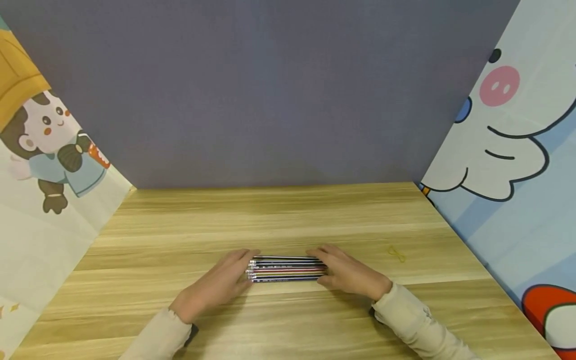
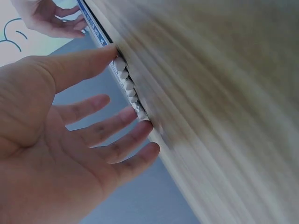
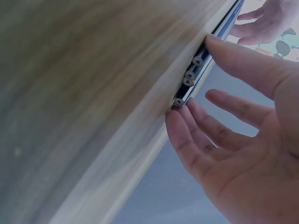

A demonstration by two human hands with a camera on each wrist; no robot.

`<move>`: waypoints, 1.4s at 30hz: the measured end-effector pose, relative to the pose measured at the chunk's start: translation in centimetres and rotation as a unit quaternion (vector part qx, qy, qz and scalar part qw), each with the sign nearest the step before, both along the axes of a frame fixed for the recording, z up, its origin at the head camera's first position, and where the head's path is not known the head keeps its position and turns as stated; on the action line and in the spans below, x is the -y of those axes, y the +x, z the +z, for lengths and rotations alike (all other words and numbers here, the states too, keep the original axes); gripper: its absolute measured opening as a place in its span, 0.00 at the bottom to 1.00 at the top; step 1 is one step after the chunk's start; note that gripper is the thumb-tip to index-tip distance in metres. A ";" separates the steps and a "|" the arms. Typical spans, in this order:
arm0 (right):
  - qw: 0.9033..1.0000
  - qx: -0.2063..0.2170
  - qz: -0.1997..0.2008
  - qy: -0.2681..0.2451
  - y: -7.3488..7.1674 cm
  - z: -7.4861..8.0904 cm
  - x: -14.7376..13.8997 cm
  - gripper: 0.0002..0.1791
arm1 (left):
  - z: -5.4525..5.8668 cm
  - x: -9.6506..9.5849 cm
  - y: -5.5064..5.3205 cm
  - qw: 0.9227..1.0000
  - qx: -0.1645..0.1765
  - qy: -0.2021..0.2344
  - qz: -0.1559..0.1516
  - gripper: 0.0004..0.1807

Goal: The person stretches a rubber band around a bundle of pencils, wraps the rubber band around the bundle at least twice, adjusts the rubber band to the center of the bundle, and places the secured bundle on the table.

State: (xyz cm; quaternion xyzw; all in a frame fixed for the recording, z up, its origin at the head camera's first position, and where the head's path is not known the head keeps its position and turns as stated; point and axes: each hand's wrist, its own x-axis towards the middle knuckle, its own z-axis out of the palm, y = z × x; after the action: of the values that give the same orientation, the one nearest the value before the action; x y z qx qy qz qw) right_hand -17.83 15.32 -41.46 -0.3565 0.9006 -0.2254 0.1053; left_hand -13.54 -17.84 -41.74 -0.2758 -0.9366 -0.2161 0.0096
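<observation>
Several pencils lie side by side in a flat row on the wooden table, mostly dark, with red and yellowish ones among them. My left hand holds the row at its left end, thumb on the near side and fingers on the far side. White erasers show there between thumb and fingertips. At the opposite end my right hand spans the row the same way. Flat, unsharpened pencil ends face that palm, a little uneven with one another.
A thin yellow band, like a rubber band, lies on the table to the right of my right hand. A grey panel rises at the table's back edge. Cartoon-printed sheets flank the wooden table on both sides.
</observation>
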 end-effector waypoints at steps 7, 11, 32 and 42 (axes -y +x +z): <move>1.000 -0.012 -0.003 0.010 -0.1 0.0 0.1 0.32 | 0.4 -0.2 -0.3 1.000 -0.012 0.004 -0.007 0.31; 1.000 0.013 -0.004 -0.022 -0.4 -0.2 -0.1 0.33 | 0.7 0.2 -0.4 0.996 0.063 0.068 0.008 0.33; 0.758 0.302 -0.208 -0.539 1.0 -3.2 2.6 0.33 | -1.5 -0.1 -1.2 0.792 0.317 0.519 0.059 0.39; 0.759 0.293 -0.201 -0.545 1.2 -3.1 3.3 0.31 | -1.7 -1.5 -0.3 0.790 0.296 0.528 0.095 0.39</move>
State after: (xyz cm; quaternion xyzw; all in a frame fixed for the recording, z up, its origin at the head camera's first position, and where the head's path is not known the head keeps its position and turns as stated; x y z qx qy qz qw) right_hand -16.68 11.99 -44.61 -0.0812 0.6016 -0.7878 0.1041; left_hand -13.86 -16.36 -43.41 -0.0598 -0.6546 -0.7464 -0.1039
